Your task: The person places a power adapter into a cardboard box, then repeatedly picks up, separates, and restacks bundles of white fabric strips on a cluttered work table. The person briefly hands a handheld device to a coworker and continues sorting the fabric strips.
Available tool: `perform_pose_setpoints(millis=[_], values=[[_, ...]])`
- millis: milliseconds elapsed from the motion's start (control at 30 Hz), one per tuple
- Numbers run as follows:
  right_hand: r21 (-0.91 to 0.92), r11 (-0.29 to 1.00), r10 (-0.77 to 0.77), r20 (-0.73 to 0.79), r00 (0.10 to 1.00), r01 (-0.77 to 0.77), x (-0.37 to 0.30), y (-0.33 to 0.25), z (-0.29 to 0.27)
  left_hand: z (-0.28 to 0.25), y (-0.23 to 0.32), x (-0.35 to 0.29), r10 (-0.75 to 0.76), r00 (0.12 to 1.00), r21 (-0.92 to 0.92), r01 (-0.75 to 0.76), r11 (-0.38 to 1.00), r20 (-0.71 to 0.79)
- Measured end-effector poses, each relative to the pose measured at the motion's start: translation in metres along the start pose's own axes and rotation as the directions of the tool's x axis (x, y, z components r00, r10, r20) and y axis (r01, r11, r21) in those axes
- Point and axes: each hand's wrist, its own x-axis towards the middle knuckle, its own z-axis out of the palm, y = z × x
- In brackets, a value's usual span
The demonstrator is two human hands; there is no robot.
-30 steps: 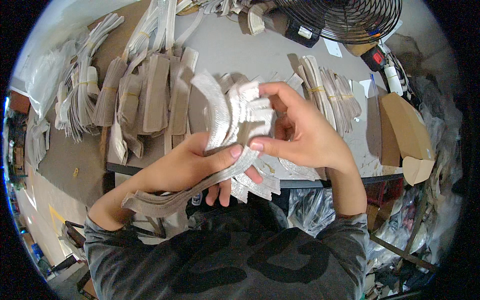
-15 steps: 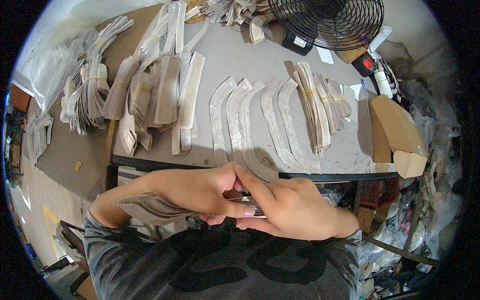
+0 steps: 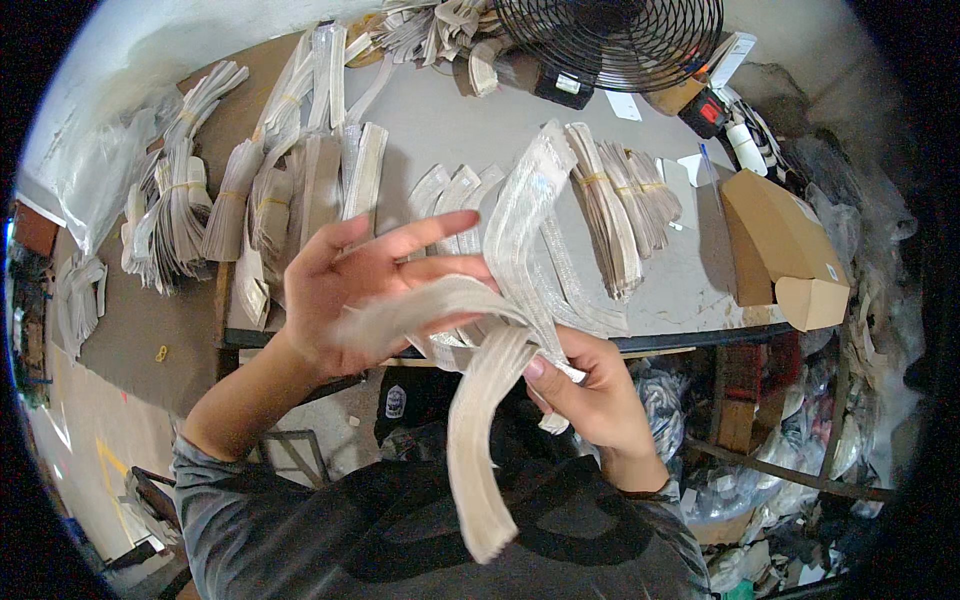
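My right hand is closed on one end of a bunch of curved, whitish fabric strips in front of the table's near edge. The strips splay apart: one group points up over the table, another hangs toward my shirt, and a blurred group sweeps left. My left hand is open with its fingers spread, and the blurred strips pass in front of its palm. Whether they touch it I cannot tell. Behind the held bunch, several similar curved strips lie side by side on the table, partly hidden.
Strip bundles tied with yellow bands lie right and left on the grey table. A black wire fan stands at the back. An open cardboard box sits at the right edge; a clear plastic bag hangs left.
Both hands were together around the stacked strips, which lay along my left forearm. My left hand has opened and moved up and left; the strips now fan out from my right hand.
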Motion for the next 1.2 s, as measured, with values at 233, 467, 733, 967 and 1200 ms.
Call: perform_pose_setpoints(millis=[233,467,733,967,1200], values=[[0.189,0.982,0.009,0.021,1.0,-0.013,0.005,0.01,0.015,-0.015,0.004,-0.018,0.346,0.934,0.275,-0.31,0.91,-0.091],[0.171,0.972,-0.142,-0.118,0.983,0.161,0.013,-0.01,0.024,0.034,0.039,-0.059,0.389,0.811,0.889,0.319,0.329,-0.436],[-0.058,0.972,-0.214,0.187,0.959,0.228,0.024,-0.032,0.038,0.032,0.002,-0.045,-0.022,1.0,0.779,0.016,0.627,-0.003],[-0.491,0.848,-0.125,0.182,0.975,0.2,0.021,-0.012,0.047,0.025,-0.013,-0.018,0.191,0.979,0.658,-0.096,0.747,-0.075],[-0.575,0.727,-0.354,0.155,0.922,0.375,0.021,-0.016,0.046,0.004,-0.027,-0.026,0.21,0.952,0.504,-0.072,0.861,-0.222]])
